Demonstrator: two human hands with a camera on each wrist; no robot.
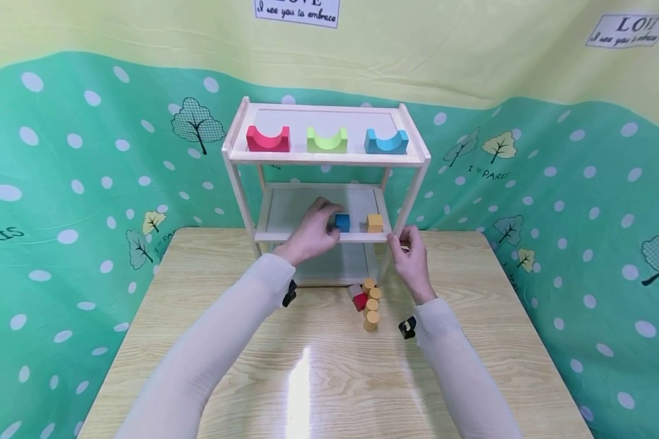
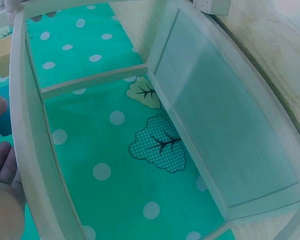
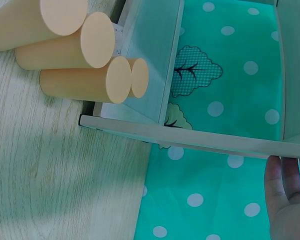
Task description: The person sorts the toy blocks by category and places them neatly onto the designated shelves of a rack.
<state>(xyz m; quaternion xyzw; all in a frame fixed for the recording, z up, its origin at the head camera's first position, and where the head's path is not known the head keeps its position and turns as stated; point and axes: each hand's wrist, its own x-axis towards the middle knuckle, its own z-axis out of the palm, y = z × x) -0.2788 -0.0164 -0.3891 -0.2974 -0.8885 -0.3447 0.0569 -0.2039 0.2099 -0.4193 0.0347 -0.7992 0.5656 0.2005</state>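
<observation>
My left hand (image 1: 314, 231) reaches over the middle board of a small wooden shelf rack (image 1: 329, 236). Its thumb and a finger pinch a blue cube (image 1: 343, 223) near the front edge. To the cube's right sits a yellow cube (image 1: 374, 224). At the rack's right front post, my right hand (image 1: 410, 259) grips the frame where the middle board meets it. The right wrist view shows only part of this hand (image 3: 289, 195), its fingers against the wood. In the left wrist view, the blue cube (image 2: 3, 117) is partly hidden by fingers and the rack's frame.
Red (image 1: 268, 140), green (image 1: 327, 141) and blue (image 1: 386, 142) arch blocks stand on the top board. Several yellow cylinders (image 1: 371, 321) stand on the table (image 1: 252, 366) before the rack, beside a red cube (image 1: 360, 302) and a greyish block (image 1: 354, 291). A patterned cloth (image 1: 88, 183) hangs behind.
</observation>
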